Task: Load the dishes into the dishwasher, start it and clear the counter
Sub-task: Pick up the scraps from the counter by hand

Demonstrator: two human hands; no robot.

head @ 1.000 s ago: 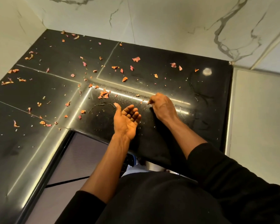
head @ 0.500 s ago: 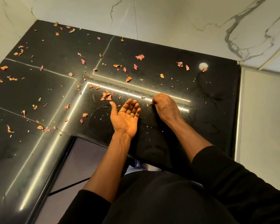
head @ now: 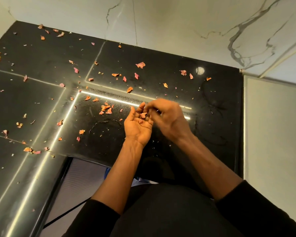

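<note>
Dozens of dried petals (head: 140,65) lay scattered over the black tabletop (head: 161,53), thickest toward the left and far side, with a small cluster (head: 106,109) just left of the hands. No dishes or dishwasher showed anywhere in view, so the step in hand looked like the last part of the job: clearing the counter by gathering the debris.

The left hand (head: 137,127) was held palm up and cupped open above the near middle of the tabletop, with a couple of petals (head: 143,115) resting at the base of its fingers. The right hand (head: 167,117) hovered just beside it on the right, its fingertips reaching over the left palm and touching or nearly touching the collected pieces; it was blurred, and whether it pinched a petal or had let go could not be told.

Most of the petals were well apart from both hands, on the far and left stretches of the surface. The next move probably called for the right hand to go back to the tabletop, most easily to the nearby cluster, while the left kept level so nothing slid off
</note>
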